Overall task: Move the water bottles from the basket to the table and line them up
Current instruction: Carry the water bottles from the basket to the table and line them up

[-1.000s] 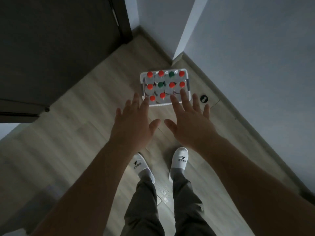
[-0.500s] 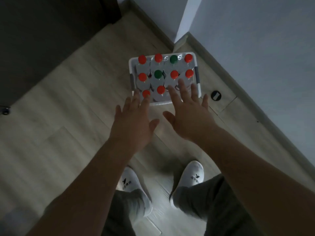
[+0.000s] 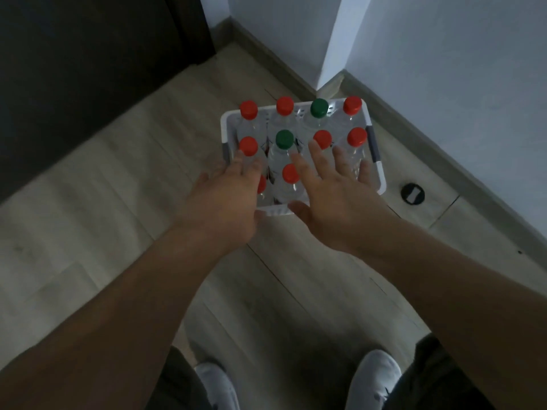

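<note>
The water bottles (image 3: 322, 139) stand upright, packed in rows inside a white basket (image 3: 380, 176) that sits on the wooden floor (image 3: 124, 179), close to where two pale walls (image 3: 444, 60) meet. Ten caps show: eight red and two green, one green in the far row and one in the middle row. A red cap at the near left is half hidden.

Both bare hands are stretched out over the near part of the basket, palms down. The left hand (image 3: 228, 199) lies over the near left bottles, its grip wide, fingers straight and holding nothing. The right hand (image 3: 334, 196) is spread over the near right side, grip wide too. Whether either one touches a bottle, I cannot tell.

Right of the basket a small round black disc (image 3: 412, 194) is set in the floor. A dark panel (image 3: 88, 69) fills the far left. Nearest of all are the person's white shoes (image 3: 373, 377).
</note>
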A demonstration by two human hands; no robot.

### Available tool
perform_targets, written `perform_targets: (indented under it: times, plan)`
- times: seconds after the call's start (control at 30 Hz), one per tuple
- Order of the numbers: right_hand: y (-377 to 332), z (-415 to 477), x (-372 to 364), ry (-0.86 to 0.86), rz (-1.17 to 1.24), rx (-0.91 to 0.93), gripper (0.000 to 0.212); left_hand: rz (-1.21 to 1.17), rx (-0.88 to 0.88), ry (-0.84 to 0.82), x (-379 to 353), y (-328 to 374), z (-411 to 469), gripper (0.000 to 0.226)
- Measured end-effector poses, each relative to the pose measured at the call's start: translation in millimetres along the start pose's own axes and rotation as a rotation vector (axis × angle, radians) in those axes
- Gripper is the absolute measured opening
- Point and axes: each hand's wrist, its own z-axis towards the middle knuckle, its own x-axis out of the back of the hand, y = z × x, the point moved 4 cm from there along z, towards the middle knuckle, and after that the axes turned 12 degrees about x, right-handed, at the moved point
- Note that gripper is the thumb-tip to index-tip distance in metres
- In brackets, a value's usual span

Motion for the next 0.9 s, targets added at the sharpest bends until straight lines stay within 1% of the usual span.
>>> perform_targets:
  times: [0.13, 0.23, 0.33, 0.4, 0.47, 0.53, 0.63, 0.77, 0.9]
  plan:
    - [-3, 19, -1, 0.012, 0.042, 0.008, 0.083, -0.197, -0.045, 0.046, -5, 2, 15, 0.052]
    - [-5, 29, -8, 0.006, 0.042, 0.033, 0.075, -0.216, -0.064, 0.048, -17, -1, 28, 0.045]
    - [-1, 38, -16, 0.053, 0.042, 0.062, 0.060, -0.221, -0.035, 0.026, -25, -5, 38, 0.032]
    - [3, 42, -19, 0.105, 0.076, 0.062, 0.043, -0.234, -0.011, 0.003, -29, -4, 41, 0.025]
    - [5, 45, -19, 0.139, 0.114, 0.043, 0.026, -0.260, 0.021, -0.008, -30, -4, 41, 0.025]
    - [7, 46, -18, 0.151, 0.148, 0.024, 0.019, -0.289, 0.043, 0.000, -30, -5, 41, 0.028]
    - [8, 49, -21, 0.150, 0.192, 0.007, 0.017, -0.338, 0.076, 0.011, -29, -7, 40, 0.027]
    - [10, 49, -24, 0.158, 0.203, -0.006, 0.012, -0.392, 0.076, 0.037, -28, -7, 36, 0.023]
    - [9, 47, -24, 0.147, 0.188, 0.003, 0.013, -0.403, 0.086, 0.080, -26, -10, 31, 0.025]
